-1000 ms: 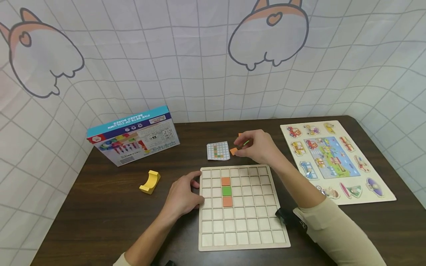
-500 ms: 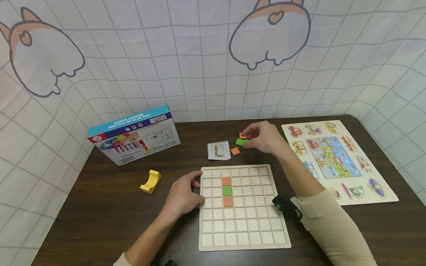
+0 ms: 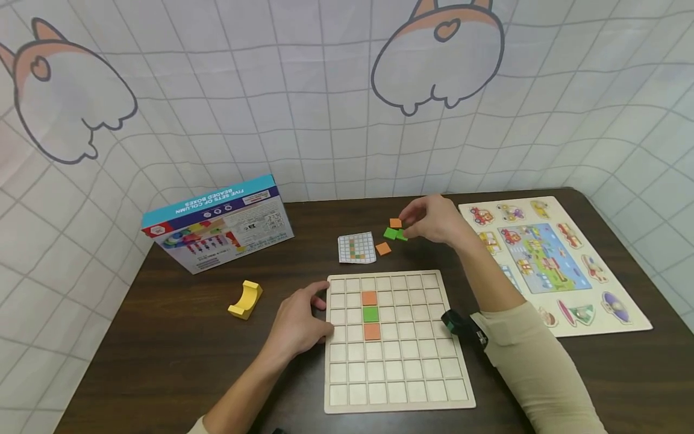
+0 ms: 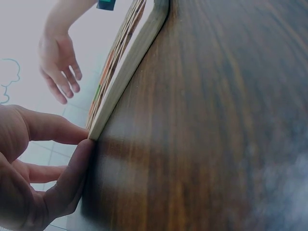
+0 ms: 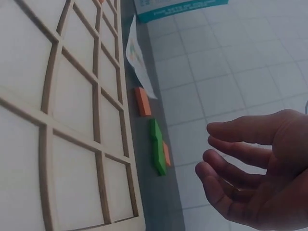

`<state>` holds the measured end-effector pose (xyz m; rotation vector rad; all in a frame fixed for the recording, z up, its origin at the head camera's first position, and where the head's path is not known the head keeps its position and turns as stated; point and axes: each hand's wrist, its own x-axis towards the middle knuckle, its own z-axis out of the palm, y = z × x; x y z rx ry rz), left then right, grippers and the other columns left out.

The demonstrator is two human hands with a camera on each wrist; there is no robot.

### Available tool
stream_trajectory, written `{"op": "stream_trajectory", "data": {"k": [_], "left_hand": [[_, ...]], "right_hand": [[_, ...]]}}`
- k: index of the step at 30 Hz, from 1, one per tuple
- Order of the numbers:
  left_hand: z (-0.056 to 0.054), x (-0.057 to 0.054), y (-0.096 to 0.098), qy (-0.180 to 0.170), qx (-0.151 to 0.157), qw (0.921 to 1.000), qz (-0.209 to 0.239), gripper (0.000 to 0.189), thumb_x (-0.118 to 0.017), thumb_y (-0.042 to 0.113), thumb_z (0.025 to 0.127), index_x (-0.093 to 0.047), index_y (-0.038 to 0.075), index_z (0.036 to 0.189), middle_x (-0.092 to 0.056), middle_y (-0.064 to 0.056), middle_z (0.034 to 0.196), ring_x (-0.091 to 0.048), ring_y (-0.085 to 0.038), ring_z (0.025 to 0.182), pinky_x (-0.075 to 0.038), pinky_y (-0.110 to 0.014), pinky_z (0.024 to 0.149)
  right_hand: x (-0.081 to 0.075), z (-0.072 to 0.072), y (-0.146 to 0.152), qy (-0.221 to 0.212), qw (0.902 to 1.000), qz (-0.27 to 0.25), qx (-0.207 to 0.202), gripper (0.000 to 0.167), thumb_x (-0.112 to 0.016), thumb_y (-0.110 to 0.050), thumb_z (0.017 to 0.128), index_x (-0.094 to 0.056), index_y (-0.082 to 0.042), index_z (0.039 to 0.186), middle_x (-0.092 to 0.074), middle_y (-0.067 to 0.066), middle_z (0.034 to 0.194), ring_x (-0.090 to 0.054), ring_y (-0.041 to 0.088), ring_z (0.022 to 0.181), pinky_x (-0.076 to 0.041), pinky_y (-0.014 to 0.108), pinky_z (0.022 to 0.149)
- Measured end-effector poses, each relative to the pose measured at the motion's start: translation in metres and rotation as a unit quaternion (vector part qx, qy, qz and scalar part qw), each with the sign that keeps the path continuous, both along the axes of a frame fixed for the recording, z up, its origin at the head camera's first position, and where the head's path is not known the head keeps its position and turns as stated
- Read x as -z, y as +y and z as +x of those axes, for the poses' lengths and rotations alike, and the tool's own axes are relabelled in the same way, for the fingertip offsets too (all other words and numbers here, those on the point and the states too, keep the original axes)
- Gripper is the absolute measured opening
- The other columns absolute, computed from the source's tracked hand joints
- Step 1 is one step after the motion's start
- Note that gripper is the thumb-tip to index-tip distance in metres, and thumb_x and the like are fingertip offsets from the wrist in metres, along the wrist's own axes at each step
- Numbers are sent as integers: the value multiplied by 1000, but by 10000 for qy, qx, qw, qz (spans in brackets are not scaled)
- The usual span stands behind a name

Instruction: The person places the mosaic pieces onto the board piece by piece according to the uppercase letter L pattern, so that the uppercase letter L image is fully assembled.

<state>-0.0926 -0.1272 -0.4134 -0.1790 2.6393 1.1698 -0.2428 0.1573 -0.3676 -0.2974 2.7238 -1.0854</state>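
Note:
A wooden grid board (image 3: 403,361) lies on the table, with two orange tiles (image 3: 369,298) and a green tile (image 3: 371,314) between them in one column. My left hand (image 3: 297,322) touches the board's left edge with thumb and fingers spread along it; the left wrist view shows fingertips (image 4: 79,137) against that edge. Beyond the board, my right hand (image 3: 436,222) hovers with nothing between its loosely bent fingers. Just left of it lie two loose green tiles (image 3: 390,233), an orange tile (image 3: 396,223) behind them and another orange tile (image 3: 384,248) nearer the board.
Left of the loose tiles lies a paper pattern card (image 3: 356,248). A cardboard box (image 3: 219,223) stands at the back left, with a yellow curved block (image 3: 246,299) in front. A picture puzzle board (image 3: 553,265) is at right, partly behind my right forearm.
My right hand has moved back and right, away from the loose tiles, uncovering the green ones and the rear orange one. My left hand stays at the board's edge.

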Motion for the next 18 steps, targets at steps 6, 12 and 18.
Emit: {"op": "stream_trajectory", "data": {"k": [6,12,18], "left_hand": [[1,0,0,-10,18,10000,-33,78,-81,-2,70,-61,14,144,-63,-7,102,-56,-21,73,-49,-30,51],[2,-1,-1,-1,43,10000,-40,78,-81,-1,71,-60,13,144,-62,-7,102,-56,-21,74,-49,-31,51],[1,-2,1,4,56,10000,-50,78,-83,-1,71,-60,12,145,-62,-7,103,-56,-21,73,-49,-31,51]], "right_hand": [[10,-8,1,-127,9999,-17,29,34,-83,-9,83,-76,-4,116,-71,11,106,-61,29,103,-50,38,83],[18,-15,1,-173,9998,-71,18,34,-83,-9,81,-77,-4,114,-72,9,103,-62,28,101,-51,35,82],[20,-18,3,-350,9993,-87,89,32,-83,-7,82,-77,-3,113,-71,8,99,-61,27,97,-51,34,78]]}}
